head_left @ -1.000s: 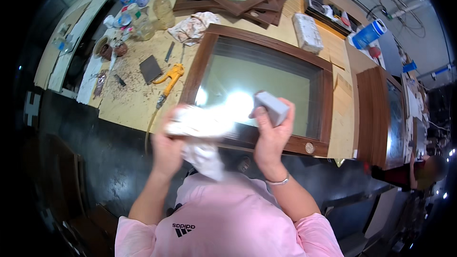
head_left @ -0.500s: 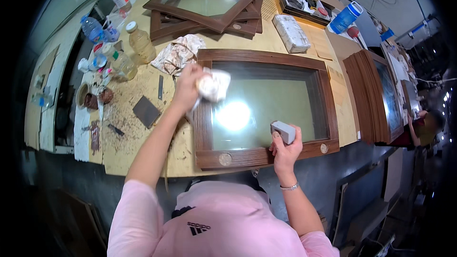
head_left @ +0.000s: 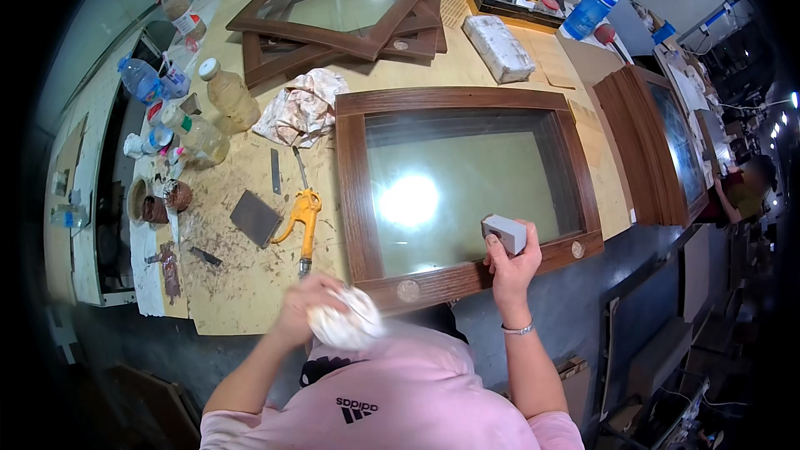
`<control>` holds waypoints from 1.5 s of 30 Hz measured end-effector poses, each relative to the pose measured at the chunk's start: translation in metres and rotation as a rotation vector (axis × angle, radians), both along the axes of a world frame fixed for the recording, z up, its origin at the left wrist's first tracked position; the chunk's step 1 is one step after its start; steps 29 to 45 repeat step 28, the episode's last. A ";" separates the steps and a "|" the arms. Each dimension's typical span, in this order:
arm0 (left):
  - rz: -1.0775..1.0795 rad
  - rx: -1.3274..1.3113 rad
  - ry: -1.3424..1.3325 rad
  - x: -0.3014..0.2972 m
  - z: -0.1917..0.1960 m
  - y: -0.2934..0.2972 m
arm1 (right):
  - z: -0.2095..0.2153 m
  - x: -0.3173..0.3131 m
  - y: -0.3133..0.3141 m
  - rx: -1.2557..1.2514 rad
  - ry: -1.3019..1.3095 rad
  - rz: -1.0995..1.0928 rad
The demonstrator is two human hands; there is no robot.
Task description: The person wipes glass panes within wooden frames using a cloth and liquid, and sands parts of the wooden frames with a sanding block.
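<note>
A wooden-framed glass panel lies flat in front of me, with a bright reflection on its glass. My left hand, slightly blurred, grips a white stained rag by the near left corner of the frame. In my right hand is a grey rectangular block, held between thumb and fingers above the near right part of the panel. An orange air blow gun rests left of the frame, beside a dark square pad.
Several framed panels are stacked at the back. A crumpled stained cloth and several bottles stand or lie at left. Toward the right are a wrapped white block, a blue bottle and a pile of brown frames. Another person is far right.
My left hand has come from the frame's far left corner toward me with the rag, uncovering the blow gun. My right hand keeps the grey block in nearly the same place.
</note>
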State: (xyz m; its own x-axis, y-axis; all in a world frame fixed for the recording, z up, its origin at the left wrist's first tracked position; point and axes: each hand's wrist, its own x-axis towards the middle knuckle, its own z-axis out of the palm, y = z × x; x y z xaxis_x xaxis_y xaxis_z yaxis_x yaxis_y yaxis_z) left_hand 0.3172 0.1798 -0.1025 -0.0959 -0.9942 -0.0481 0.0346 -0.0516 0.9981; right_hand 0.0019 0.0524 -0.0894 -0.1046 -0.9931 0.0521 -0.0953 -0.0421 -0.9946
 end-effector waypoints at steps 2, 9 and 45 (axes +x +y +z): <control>0.327 0.204 0.270 0.020 0.010 -0.026 | 0.002 0.002 -0.002 -0.004 -0.015 0.004; 0.077 -0.549 -0.640 -0.028 0.060 -0.145 | -0.009 -0.005 0.000 -0.039 -0.014 -0.006; 0.128 -0.377 -0.955 -0.097 0.023 -0.212 | 0.039 -0.170 -0.182 -0.111 0.380 -0.101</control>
